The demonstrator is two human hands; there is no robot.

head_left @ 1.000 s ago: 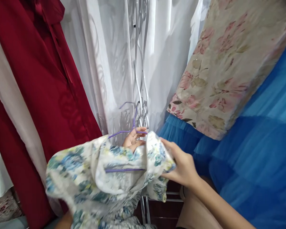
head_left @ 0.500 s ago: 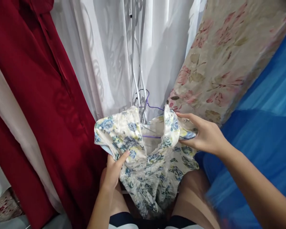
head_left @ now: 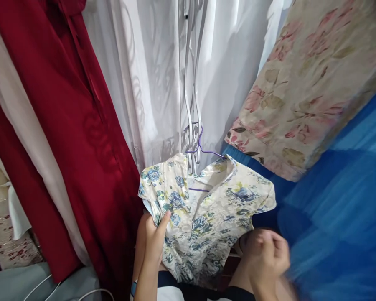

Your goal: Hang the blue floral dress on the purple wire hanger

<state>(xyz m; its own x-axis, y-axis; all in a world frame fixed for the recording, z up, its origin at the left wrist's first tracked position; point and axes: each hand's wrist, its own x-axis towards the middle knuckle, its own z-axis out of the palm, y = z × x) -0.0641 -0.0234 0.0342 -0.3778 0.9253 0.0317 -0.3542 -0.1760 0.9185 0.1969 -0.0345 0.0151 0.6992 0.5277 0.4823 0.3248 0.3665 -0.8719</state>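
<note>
A small cream garment with blue flowers (head_left: pixel 203 209) hangs on a purple wire hanger (head_left: pixel 199 146), whose hook sits by a white scrolled metal rack (head_left: pixel 192 83). My left hand (head_left: pixel 152 238) grips the garment's left shoulder edge, thumb on the cloth. My right hand (head_left: pixel 268 255) is low at the right, blurred by motion, fingers curled, apart from the garment's right sleeve. Whether anything is in it I cannot make out.
A dark red garment (head_left: pixel 72 125) and a pale one (head_left: pixel 21 125) hang at the left. White sheer curtain (head_left: pixel 150 83) is behind. A floral mattress (head_left: pixel 303 92) over blue tulle (head_left: pixel 341 200) stands at the right. White cables (head_left: pixel 50 288) lie at the lower left.
The hanger went into the garment and the garment now hangs spread on it. My left hand moved to the left shoulder. My right hand let go of the collar and dropped down.
</note>
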